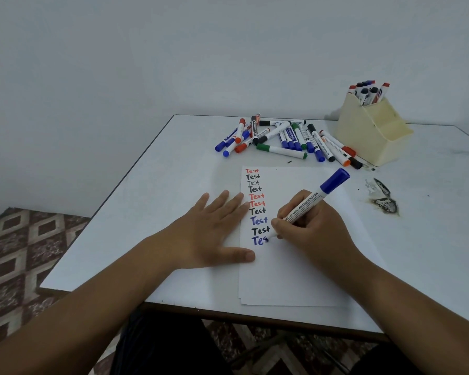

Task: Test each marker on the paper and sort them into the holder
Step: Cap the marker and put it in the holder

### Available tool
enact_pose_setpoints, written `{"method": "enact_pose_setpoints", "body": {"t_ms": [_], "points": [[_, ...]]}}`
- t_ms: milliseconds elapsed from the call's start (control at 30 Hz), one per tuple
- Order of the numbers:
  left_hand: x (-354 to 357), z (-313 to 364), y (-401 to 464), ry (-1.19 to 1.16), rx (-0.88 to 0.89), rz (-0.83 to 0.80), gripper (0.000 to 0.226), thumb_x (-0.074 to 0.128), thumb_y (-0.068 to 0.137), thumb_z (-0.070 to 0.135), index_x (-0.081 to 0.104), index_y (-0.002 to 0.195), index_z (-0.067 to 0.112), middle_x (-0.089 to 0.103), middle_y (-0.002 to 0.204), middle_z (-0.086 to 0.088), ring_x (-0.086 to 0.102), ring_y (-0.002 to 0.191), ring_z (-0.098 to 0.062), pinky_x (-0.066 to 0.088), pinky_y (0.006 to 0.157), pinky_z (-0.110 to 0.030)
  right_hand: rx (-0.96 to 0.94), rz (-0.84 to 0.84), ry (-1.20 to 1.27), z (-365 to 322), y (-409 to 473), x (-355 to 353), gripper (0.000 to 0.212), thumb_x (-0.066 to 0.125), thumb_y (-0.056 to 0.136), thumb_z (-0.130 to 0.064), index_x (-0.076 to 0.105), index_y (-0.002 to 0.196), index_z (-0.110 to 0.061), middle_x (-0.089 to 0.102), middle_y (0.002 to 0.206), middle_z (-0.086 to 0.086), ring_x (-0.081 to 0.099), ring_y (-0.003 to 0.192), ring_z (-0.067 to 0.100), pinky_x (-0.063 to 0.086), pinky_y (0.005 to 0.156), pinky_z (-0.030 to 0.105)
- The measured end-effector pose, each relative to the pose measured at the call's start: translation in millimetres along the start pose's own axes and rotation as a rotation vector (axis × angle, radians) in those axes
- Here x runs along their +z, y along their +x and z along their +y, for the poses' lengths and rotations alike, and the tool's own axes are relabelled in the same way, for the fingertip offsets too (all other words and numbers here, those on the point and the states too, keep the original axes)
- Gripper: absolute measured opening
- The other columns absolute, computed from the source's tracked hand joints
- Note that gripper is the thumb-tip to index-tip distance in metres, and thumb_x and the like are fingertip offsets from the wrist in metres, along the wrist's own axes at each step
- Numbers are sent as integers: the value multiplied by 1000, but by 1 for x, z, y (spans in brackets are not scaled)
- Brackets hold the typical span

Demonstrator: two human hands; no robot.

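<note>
A white table fills the view, its near edge at 6 o'clock and a grey wall behind it at 12 o'clock. A dark scorched patch marks its surface at 3 o'clock. The paper lies at the centre, a column of the word "Test" in red, black and blue running down its left side. At 1 o'clock stands the cream holder, with several capped markers upright in its tall back compartment; its lower front compartments show nothing inside. Just left of the holder, beyond the paper's far edge, a loose pile of markers with blue, red, green and black caps lies scattered flat on the table. The left hand is spread flat, palm down, fingers pointing toward 1 o'clock and pressing the paper's left edge. The right hand pinches a blue marker, its cap posted on the back end and tilted toward 1 o'clock, its tip touching the paper at an unfinished blue "Tes" at the bottom of the column.
</note>
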State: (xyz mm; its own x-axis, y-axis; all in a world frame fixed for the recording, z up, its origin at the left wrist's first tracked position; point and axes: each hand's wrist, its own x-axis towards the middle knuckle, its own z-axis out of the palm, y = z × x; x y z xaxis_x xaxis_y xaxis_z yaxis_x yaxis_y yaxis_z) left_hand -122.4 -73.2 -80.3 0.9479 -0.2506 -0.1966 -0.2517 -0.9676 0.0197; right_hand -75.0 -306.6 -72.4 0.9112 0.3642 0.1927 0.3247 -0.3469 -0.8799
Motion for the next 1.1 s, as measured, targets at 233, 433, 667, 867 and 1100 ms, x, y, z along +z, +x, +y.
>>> {"method": "enact_pose_setpoints", "body": {"t_ms": [233,433,667,867,1100], "points": [[-1,1,-1,-16,4,1,103,16,76,93,-19,154,34,-26,160,14,-28,145,-6,-9,123,-41,27,27,10,0,0,0,16,79,83,-16,64,84,-15,70,74,-1,69,72,16,61,70,39],[-1,1,-1,-17,1,3,105,12,73,95,-19,154,34,-25,160,15,-28,145,-5,-8,123,-42,24,27,26,0,1,0,15,79,84,-19,65,85,-15,71,74,-1,72,74,18,61,72,44],[-1,1,-1,-24,0,6,105,14,74,95,-19,154,35,-25,160,15,-27,145,-5,-8,123,-42,38,70,82,0,1,-1,17,78,85,-18,62,92,-18,70,80,2,70,77,21,61,76,41],[-2,3,-4,-52,-10,45,105,22,76,93,-11,156,34,-19,162,16,-23,147,-3,-7,123,-39,-14,140,195,-2,11,-3,60,73,88,-4,41,135,-24,73,91,0,70,86,7,51,79,10],[-1,4,-10,-341,-62,302,101,46,77,85,-2,156,41,-6,161,27,-2,145,9,13,123,-33,-145,4,-368,-6,32,-25,52,55,100,-33,41,148,-17,60,88,-7,56,78,7,43,62,14]]}}
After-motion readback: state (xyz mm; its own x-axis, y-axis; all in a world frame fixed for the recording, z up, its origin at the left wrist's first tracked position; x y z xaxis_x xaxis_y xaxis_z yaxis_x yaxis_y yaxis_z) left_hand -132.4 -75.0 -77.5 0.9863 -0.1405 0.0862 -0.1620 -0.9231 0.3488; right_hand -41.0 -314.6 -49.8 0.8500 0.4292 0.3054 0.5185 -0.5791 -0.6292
